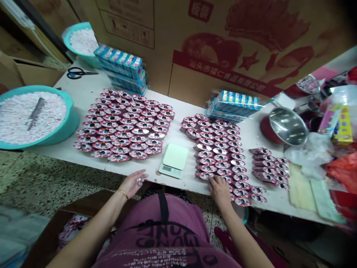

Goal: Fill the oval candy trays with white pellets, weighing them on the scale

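Observation:
My left hand rests at the table's front edge, left of a small white scale, its fingers pinched on small white pieces. My right hand lies at the near end of a middle cluster of pink foil-lidded cups, fingertips touching a cup in the front row; its fingers are curled down and partly hidden. A bigger cluster of the same cups fills the table to the left. A smaller batch of cups lies on its side to the right.
A teal basin of white candies with a scoop stands at the left, another basin behind it. Scissors, blue packet stacks, a steel bowl, plastic bags and cardboard boxes line the back and right.

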`<control>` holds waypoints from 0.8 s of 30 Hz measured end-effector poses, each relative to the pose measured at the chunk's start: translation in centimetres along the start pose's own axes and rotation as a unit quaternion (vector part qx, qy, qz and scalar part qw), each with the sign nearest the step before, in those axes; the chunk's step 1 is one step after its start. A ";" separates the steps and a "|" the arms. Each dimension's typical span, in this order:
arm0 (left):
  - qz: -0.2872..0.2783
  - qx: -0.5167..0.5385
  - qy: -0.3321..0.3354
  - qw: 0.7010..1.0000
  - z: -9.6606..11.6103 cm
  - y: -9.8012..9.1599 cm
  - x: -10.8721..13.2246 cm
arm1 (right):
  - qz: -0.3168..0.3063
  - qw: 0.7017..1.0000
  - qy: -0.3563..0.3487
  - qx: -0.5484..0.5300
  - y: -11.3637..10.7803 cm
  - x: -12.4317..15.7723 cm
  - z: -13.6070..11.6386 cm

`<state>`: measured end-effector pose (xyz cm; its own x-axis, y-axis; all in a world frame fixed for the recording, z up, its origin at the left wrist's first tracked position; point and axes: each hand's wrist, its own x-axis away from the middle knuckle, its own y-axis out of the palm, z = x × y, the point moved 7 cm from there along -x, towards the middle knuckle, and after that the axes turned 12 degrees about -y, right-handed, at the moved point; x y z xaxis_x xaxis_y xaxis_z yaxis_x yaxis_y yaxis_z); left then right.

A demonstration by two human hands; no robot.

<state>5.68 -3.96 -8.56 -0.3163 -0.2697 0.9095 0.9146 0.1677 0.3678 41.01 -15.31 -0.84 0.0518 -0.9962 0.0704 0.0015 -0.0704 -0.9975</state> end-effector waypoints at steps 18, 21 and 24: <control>-0.121 0.065 -0.037 0.990 -1.1 4.3 2.3 | 0.002 0.983 -0.168 -0.067 -3.7 -14.5 -12.8; -0.168 0.082 -0.065 0.980 -1.5 5.5 2.5 | 0.027 0.975 -0.185 -0.121 -4.0 -13.8 -15.3; -0.185 0.097 -0.077 0.975 -2.2 6.0 2.7 | 0.002 0.930 -0.305 -0.203 -3.8 -11.6 -20.5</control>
<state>10.84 -5.78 -4.36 -0.6627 -0.2026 0.7209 0.6715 0.2654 0.6919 19.92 -4.55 2.21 0.6089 -0.7900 -0.0717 -0.3714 -0.2040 -0.9058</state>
